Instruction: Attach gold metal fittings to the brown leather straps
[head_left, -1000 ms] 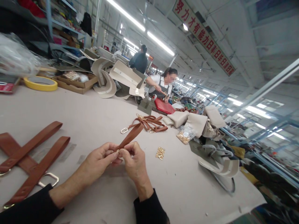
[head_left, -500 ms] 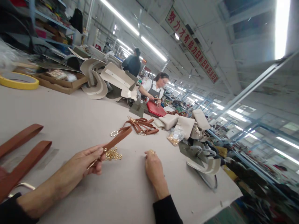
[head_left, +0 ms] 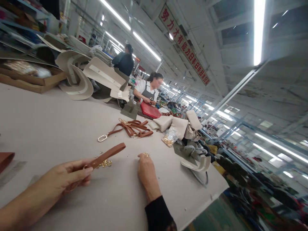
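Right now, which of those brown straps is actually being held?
The strap in the left hand, its end pointing past the small gold fittings. The others lie on the table: a bunch farther off, a strap end at the picture's left edge.

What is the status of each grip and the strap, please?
Left grip: holding strap, far end free. Right grip: at gold bits, hold unclear. Strap partly hides gold pile from view.

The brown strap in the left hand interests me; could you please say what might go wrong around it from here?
In this view, the brown strap overlaps the loose gold fittings, so a low sweep of the left hand might scatter them. The right hand is at some small gold pieces, so a slip could knock some away.
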The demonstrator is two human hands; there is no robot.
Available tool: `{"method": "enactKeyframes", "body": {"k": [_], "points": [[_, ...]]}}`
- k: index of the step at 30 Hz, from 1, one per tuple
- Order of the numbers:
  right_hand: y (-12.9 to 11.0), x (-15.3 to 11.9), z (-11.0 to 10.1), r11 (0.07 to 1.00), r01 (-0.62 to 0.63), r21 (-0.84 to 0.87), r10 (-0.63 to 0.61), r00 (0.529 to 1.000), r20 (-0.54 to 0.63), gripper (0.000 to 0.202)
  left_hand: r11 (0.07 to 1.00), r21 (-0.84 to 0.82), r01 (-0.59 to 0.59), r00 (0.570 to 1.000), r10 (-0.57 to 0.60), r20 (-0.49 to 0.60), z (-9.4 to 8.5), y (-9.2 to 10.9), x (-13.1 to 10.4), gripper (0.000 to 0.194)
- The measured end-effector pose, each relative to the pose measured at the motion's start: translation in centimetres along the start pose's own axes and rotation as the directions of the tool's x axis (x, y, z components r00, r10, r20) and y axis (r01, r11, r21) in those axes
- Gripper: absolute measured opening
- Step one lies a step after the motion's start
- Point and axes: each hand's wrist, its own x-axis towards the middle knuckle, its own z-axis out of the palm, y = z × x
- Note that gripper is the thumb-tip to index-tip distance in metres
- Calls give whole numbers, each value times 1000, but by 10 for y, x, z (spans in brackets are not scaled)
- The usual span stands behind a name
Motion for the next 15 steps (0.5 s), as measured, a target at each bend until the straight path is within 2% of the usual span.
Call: {"method": "enactKeyframes", "body": {"k": [2, 4, 5, 7, 9, 11, 13, 15], "points": [[-1, -3, -2, 995, -11, 97, 14, 999, -35, 30, 1000, -16, 12, 995, -10, 95, 8, 6, -8, 32], [-8, -7, -3, 967, -22, 254, 39, 997, -62, 18, 999, -38, 10, 990, -5, 138, 13, 9, -12, 33], [-15, -9, -4, 923, -33, 382, 63, 996, -65, 12, 999, -42, 3, 990, 3, 144, 14, 9, -13, 34], [-32, -15, -7, 772, -51, 634, 106, 993, -50, 8, 999, -28, -37, 988, 40, 148, 14, 4, -11, 35], [-55, -23, -11, 621, -38, 783, 108, 993, -38, 10, 995, 8, -98, 983, 95, 159, 11, -2, -9, 32], [-79, -29, -13, 592, 31, 805, 55, 995, -79, 8, 986, 56, -160, 974, 148, 171, 9, -6, -8, 26], [-98, -33, -12, 614, 131, 778, -27, 989, -145, 2, 969, 130, -212, 967, 188, 170, 8, -7, -11, 21], [-110, -34, -10, 637, 232, 735, -103, 971, -218, 5, 942, 217, -256, 962, 225, 158, 9, -4, -14, 17]]}}
